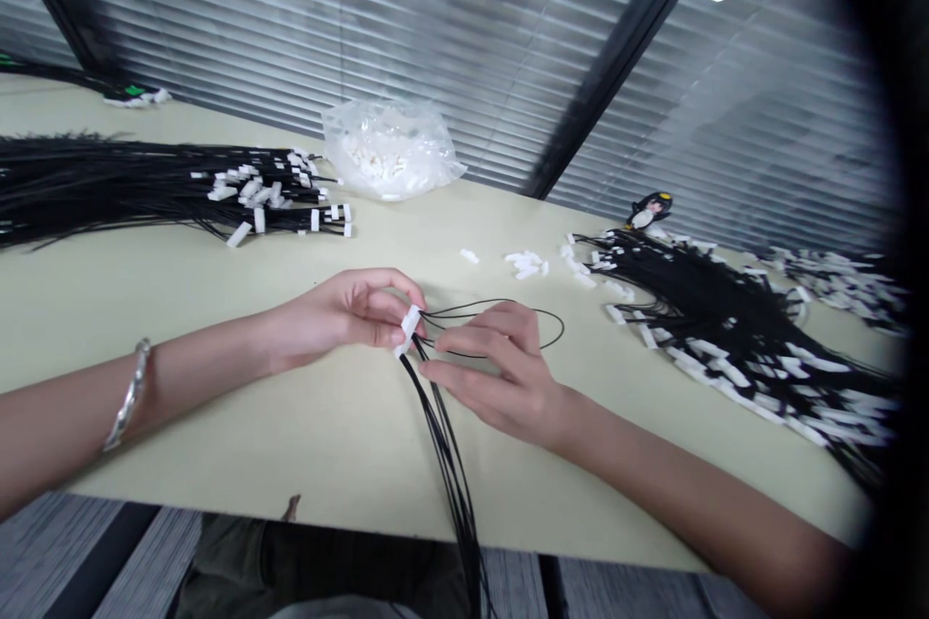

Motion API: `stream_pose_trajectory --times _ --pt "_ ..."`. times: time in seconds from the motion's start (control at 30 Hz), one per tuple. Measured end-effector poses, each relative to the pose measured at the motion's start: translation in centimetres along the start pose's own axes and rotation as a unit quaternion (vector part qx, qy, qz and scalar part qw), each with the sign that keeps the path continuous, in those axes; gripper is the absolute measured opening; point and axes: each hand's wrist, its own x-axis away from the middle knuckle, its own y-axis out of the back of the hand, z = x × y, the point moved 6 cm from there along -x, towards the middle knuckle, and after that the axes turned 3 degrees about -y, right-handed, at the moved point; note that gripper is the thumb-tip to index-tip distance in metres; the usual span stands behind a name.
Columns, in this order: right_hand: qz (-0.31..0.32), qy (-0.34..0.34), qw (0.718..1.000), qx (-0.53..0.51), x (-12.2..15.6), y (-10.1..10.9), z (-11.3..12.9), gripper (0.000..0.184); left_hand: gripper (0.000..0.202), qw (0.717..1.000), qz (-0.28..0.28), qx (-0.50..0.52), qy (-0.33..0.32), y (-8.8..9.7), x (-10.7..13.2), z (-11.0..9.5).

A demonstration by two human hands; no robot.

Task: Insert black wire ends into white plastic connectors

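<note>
My left hand (341, 314) pinches a small white plastic connector (407, 327) between thumb and fingers, just above the pale table (218, 338). My right hand (500, 363) sits close beside it, fingers curled on thin black wires (442, 426) that run from the connector down over the table's near edge. One wire loops out past my right fingers (537, 324). A silver bracelet (129, 395) is on my left wrist.
A bundle of black wires with white connectors (145, 184) lies at the left. A similar heap (726, 329) covers the right. A clear bag of white parts (388, 150) stands at the back; loose white connectors (526, 261) lie mid-table. Window blinds rise behind.
</note>
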Motion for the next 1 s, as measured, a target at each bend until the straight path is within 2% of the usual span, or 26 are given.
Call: stream_pose_trajectory --times 0.43,0.67,0.83,0.93,1.0 --pt "-0.010 -0.024 0.999 -0.031 0.2 0.0 -0.2 0.024 0.024 1.000 -0.004 -0.005 0.007 -0.2 0.1 -0.3" --pt "-0.016 -0.101 0.991 -0.087 -0.7 0.1 -1.0 0.009 0.024 1.000 0.002 -0.016 0.002 -0.3 0.0 -0.2" --pt "-0.019 -0.118 0.985 -0.122 -0.8 0.3 -1.2 0.006 0.024 1.000 -0.001 -0.011 0.004 -0.3 0.0 -0.3" --pt "-0.024 -0.176 0.970 -0.165 -0.5 0.3 -1.9 0.007 0.024 1.000 -0.002 -0.009 0.004 -0.2 0.0 -0.1" --pt "-0.045 -0.264 0.940 -0.210 0.1 0.0 -3.2 0.008 0.026 1.000 -0.006 -0.005 0.006 0.0 0.0 0.0"
